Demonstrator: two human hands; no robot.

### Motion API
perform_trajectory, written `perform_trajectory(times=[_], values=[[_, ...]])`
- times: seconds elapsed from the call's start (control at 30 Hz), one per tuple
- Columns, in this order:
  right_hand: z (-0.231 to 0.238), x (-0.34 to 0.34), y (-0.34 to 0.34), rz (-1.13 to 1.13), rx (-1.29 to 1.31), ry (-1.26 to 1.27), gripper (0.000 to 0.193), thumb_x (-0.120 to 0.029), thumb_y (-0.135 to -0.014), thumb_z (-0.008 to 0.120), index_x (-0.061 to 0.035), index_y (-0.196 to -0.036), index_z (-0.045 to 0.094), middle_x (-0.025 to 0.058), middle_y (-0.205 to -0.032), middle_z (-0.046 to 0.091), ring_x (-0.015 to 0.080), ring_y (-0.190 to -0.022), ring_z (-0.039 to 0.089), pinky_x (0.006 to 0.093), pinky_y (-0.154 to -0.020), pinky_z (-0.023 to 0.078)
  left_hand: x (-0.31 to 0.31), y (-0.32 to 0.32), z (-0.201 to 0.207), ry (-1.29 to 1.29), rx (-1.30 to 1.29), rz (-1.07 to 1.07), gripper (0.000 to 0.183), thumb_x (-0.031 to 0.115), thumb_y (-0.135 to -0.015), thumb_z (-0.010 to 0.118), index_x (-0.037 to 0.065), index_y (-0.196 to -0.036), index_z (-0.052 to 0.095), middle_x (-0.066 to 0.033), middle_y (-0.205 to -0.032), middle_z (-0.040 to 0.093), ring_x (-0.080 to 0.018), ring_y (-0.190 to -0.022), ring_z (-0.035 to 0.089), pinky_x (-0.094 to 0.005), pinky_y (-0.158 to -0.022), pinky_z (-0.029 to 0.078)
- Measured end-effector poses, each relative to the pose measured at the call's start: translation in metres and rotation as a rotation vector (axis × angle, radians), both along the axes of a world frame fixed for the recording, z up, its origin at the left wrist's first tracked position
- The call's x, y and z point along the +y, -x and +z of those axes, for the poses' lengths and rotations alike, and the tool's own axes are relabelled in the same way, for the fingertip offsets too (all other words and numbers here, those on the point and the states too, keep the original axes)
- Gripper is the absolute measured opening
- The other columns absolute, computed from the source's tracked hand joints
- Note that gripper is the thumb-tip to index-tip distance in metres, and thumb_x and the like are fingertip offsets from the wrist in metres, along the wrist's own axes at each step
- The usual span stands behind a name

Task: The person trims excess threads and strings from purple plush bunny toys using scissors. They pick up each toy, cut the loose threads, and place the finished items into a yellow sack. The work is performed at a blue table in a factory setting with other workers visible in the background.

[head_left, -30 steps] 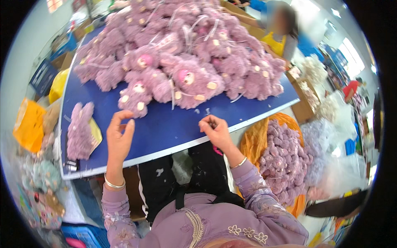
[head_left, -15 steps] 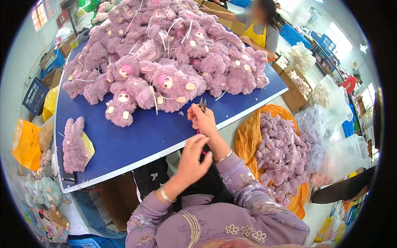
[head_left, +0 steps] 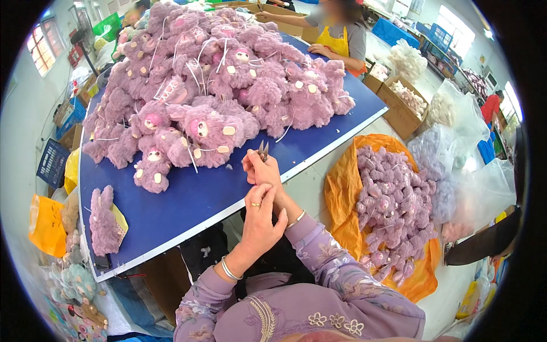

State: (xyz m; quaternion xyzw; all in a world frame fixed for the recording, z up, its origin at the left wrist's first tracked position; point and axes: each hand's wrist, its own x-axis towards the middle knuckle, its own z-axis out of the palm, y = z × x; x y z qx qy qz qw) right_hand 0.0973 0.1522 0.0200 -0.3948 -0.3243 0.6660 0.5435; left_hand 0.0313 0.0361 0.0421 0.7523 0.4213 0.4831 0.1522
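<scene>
At a blue table (head_left: 194,199) in a cluttered workroom (head_left: 25,108), right hand (head_left: 266,172) grips snips (head_left: 264,151); left hand (head_left: 261,223) half-open.

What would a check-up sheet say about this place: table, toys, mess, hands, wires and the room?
Surface: blue table, pale edge.
Job's things: purple toys heaped on table; snips, blade tips showing.
Clutter: white scrap near heap; yellowish card by lone toy.
Hands: right hand grips snips; left hand close by it, touch unclear.
Cables: nothing seen near hands.
Surroundings: orange sack of toys at right; co-worker beyond table.
</scene>
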Motion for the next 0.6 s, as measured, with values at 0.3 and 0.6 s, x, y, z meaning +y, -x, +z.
perform_trajectory(times=[0.3, 0.6], values=[[0.004, -0.001, -0.002, 0.027, 0.096, -0.028, 0.028, -0.027, -0.093, 0.057, -0.0034, -0.078, 0.057, 0.0028, -0.063, 0.052, 0.0062, -0.042, 0.035, 0.0239, -0.038, 0.025, -0.009, -0.003, 0.010, -0.012, 0.034, -0.067, 0.044, 0.002, -0.073, 0.066, -0.005, -0.114, 0.052, -0.0187, -0.118, 0.048, -0.0372, -0.112, 0.046, -0.0432, -0.096, 0.040], [0.000, -0.004, -0.003, 0.004, 0.052, -0.109, 0.028, -0.024, -0.094, 0.054, -0.0047, -0.075, 0.057, 0.0028, -0.063, 0.052, 0.0064, -0.042, 0.035, 0.0234, -0.038, 0.025, -0.026, 0.024, 0.009, 0.283, 0.015, -0.474, 0.020, 0.006, -0.080, 0.063, -0.001, -0.098, 0.063, -0.0124, -0.098, 0.063, -0.0292, -0.094, 0.061, -0.0353, -0.082, 0.050]])
